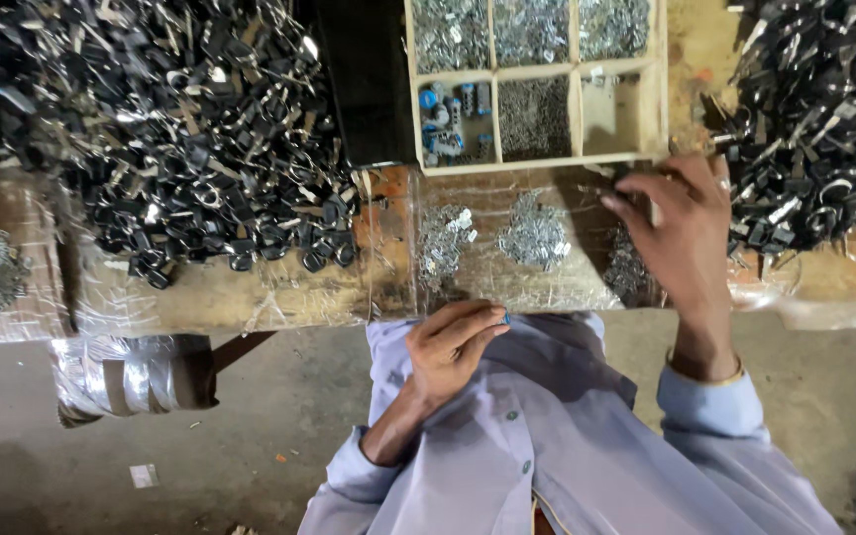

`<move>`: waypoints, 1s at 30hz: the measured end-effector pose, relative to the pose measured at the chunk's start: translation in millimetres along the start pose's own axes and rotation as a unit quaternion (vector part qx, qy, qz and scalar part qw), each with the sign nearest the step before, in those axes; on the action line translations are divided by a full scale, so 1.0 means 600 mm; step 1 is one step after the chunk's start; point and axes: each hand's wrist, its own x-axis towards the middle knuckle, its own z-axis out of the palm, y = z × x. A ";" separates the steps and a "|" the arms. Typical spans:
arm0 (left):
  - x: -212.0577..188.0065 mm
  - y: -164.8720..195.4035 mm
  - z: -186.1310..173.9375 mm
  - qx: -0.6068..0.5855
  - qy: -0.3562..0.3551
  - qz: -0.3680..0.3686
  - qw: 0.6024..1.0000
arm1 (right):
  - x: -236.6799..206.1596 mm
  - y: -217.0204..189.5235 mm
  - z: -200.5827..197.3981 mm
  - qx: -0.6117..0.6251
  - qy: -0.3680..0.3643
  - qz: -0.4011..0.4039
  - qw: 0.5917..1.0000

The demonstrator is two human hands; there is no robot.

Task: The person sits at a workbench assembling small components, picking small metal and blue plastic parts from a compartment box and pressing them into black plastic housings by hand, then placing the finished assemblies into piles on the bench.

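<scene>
Closest to the lens, left hand [451, 347] has its fingers pinched shut on a small blue-tipped part [504, 319] at the worktop [250, 297] edge. Right hand [681, 228], fingers loosely spread, holding nothing, reaches over a metal piece heap [628, 267] below the compartment tray [537, 163]; judged mid-assembly, a pick-up seems called for.

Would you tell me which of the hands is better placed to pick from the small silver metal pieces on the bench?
Right hand: it reaches over the small silver metal pieces; the left hand is back near the shirt, pinching something small.
</scene>
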 end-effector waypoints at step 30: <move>0.005 -0.034 0.013 -0.411 -0.008 -0.312 0.856 | -0.122 -0.101 0.092 0.441 -0.032 -0.076 0.894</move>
